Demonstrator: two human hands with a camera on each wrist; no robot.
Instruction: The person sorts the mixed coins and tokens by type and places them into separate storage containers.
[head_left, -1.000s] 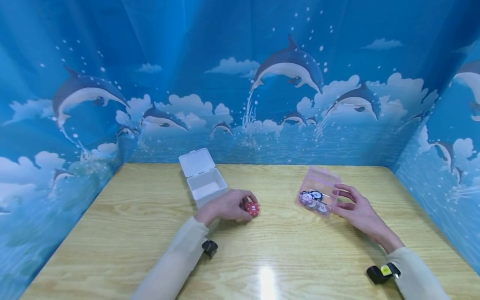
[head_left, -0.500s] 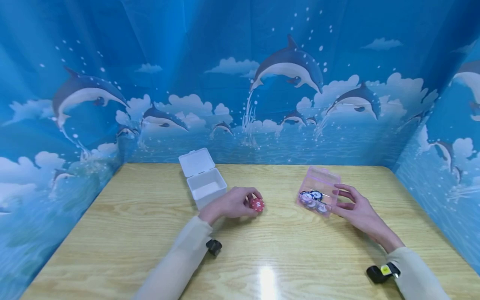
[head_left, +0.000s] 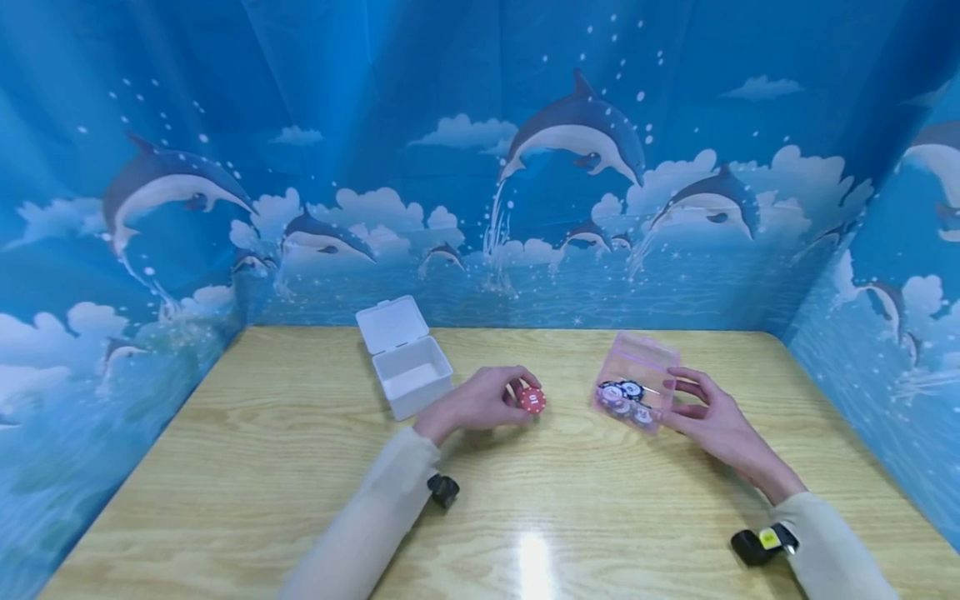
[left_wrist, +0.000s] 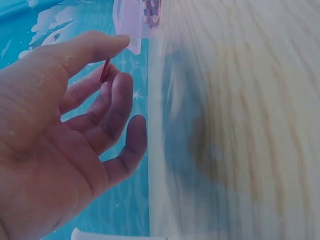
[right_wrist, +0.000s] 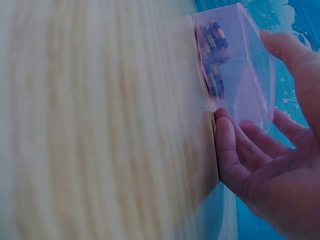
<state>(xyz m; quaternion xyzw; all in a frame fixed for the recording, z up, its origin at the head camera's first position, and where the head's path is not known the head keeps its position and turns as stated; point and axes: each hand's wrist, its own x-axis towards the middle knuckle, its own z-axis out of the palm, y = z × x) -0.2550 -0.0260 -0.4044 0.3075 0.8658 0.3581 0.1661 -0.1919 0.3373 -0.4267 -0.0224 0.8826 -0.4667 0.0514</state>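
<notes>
Between the thumb and fingers of my left hand (head_left: 486,398) is a red poker chip (head_left: 533,401) marked 10, pinched above the table. In the left wrist view only the thin edge of the chip (left_wrist: 105,71) shows. A clear pink plastic box (head_left: 637,367) stands to the right, its lid raised at the back. Several dark and pale poker chips (head_left: 619,398) lie inside it. My right hand (head_left: 712,423) holds this box at its right side, thumb near the front corner and fingers further back. In the right wrist view the thumb reaches the box's (right_wrist: 245,75) upper edge.
A white plastic box (head_left: 411,379) with its lid flipped back stands left of centre, just behind my left wrist. The wooden table (head_left: 247,450) ends at a blue dolphin-print curtain (head_left: 450,167) at the back and sides.
My left hand has moved to the right and slightly away from me with the red poker chip, nearer the pink box. The right hand and both boxes have stayed in place.
</notes>
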